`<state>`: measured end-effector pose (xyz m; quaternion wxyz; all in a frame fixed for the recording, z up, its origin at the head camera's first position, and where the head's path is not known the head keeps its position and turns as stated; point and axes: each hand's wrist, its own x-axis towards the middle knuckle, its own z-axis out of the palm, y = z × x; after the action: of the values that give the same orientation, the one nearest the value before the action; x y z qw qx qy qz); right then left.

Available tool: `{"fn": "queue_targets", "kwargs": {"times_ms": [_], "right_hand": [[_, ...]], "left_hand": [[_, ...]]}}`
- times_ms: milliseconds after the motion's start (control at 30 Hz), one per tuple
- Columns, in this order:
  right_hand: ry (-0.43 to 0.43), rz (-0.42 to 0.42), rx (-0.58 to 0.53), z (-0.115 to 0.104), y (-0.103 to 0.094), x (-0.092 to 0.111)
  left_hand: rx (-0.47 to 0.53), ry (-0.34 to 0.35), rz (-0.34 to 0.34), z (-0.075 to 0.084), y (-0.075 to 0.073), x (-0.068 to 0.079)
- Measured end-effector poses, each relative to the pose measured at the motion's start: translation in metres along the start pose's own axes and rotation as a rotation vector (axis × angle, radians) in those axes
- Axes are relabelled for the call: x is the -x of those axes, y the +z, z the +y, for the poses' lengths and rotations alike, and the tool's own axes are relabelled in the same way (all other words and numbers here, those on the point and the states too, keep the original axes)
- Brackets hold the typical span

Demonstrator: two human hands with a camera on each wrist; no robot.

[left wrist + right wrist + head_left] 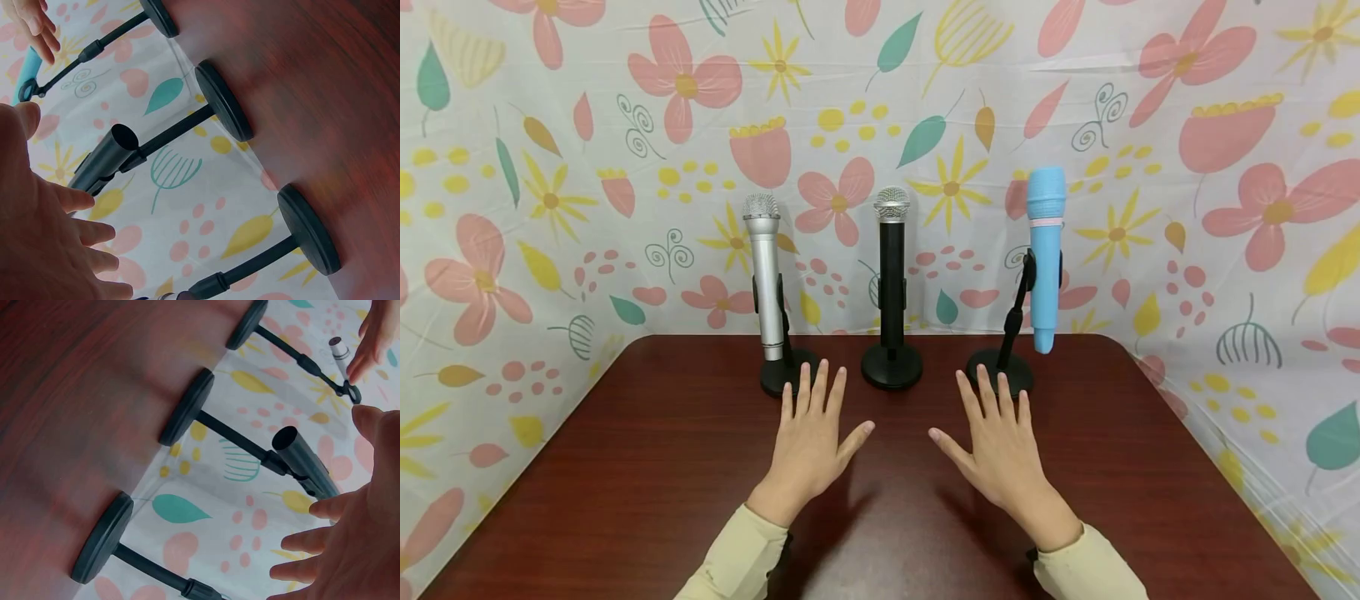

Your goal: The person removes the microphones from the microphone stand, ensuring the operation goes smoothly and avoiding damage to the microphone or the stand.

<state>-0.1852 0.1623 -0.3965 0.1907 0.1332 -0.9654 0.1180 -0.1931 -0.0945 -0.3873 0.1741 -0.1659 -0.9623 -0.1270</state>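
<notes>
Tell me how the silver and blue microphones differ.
The silver microphone has a silvery mesh head; the blue microphone has a blue head above a pinkish band. The silver microphone's bottom is flat; the blue microphone's narrows to a small tip. Both rest head-up in black stands.

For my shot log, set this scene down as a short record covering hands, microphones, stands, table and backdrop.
Left hand: fingers straight and spread, holding nothing
Right hand: fingers straight and spread, holding nothing
Silver microphone: left, head up, on a stand
Black microphone: middle, silver mesh head up, on a stand
Blue microphone: right, head up, on a stand
Stands: three, black, round bases
Table: dark reddish-brown
Backdrop: white, printed with flowers and leaves
</notes>
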Motion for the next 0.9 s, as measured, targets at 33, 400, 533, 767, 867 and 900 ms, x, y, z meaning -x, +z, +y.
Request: {"fn": "queue_targets", "kwargs": {"times_ms": [33,400,533,767,867,900], "right_hand": [[-0.001,0.001,-0.002,0.000,0.000,0.000],[-0.020,0.035,-0.008,-0.002,-0.003,-0.004],[-0.023,0.036,-0.011,-0.003,-0.005,-0.006],[-0.032,0.051,-0.023,-0.006,-0.007,-0.010],[-0.037,0.055,-0.025,-0.007,-0.007,-0.011],[-0.039,0.056,-0.027,-0.007,-0.007,-0.011]], "left_hand": [[0.000,0.001,0.003,0.000,0.000,0.000],[0.020,0.017,0.039,0.002,-0.003,0.000],[0.018,0.023,0.043,0.001,-0.003,0.000],[0.027,0.033,0.065,0.001,-0.004,-0.001],[0.033,0.045,0.084,0.000,-0.005,-0.001],[0.036,0.047,0.087,0.000,-0.005,-0.001]]}}
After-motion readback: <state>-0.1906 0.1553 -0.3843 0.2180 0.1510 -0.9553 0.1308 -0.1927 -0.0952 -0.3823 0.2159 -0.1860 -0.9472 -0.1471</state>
